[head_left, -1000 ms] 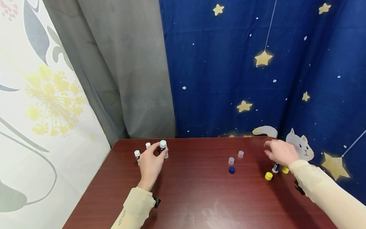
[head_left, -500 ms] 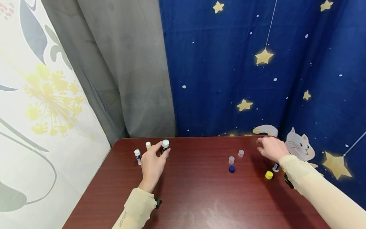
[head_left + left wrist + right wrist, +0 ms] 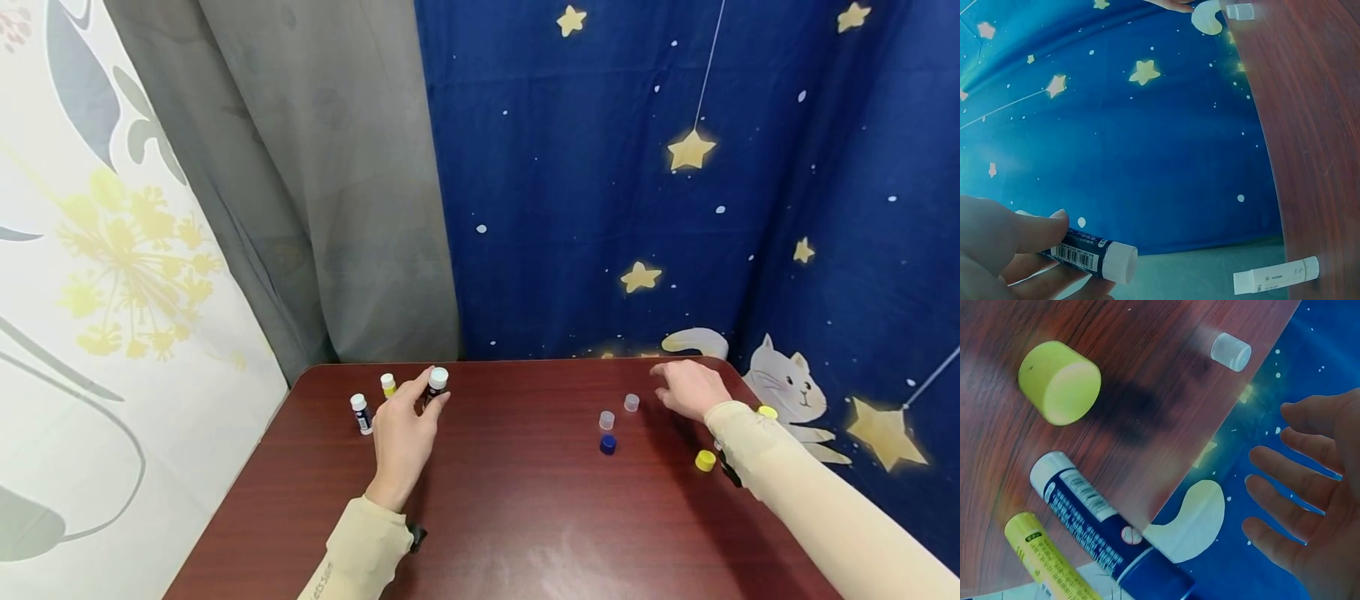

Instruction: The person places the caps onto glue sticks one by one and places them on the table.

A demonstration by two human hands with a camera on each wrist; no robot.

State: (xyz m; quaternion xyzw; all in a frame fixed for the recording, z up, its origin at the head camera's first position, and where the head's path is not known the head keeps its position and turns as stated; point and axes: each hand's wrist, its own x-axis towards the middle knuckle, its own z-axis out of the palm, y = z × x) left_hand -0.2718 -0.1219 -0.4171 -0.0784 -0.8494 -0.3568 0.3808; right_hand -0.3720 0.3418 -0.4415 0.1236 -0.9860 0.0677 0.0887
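My left hand (image 3: 405, 433) grips a dark blue glue stick (image 3: 1082, 253) between thumb and fingers, its white end pointing up in the head view. A white glue stick (image 3: 1277, 275) stands on the table close by, hidden by the hand in the head view. To the left of that hand stand a blue-and-white glue stick (image 3: 362, 414) and a yellow one with a white top (image 3: 388, 385). My right hand (image 3: 692, 390) hovers over the far right of the table, holding nothing, its fingers apart. Near it are a blue glue stick (image 3: 1097, 515) and a yellow glue stick (image 3: 1047, 562), partly covered by the sleeve from above.
Loose caps lie on the right half of the dark red table (image 3: 517, 517): two clear caps (image 3: 607, 420), a blue cap (image 3: 607, 444) and a yellow cap (image 3: 705, 461). A blue star-patterned curtain (image 3: 585, 208) hangs behind the far edge.
My right hand has moved left, away from the glue sticks at the right and toward the clear caps. My left hand has shifted slightly right with its glue stick.
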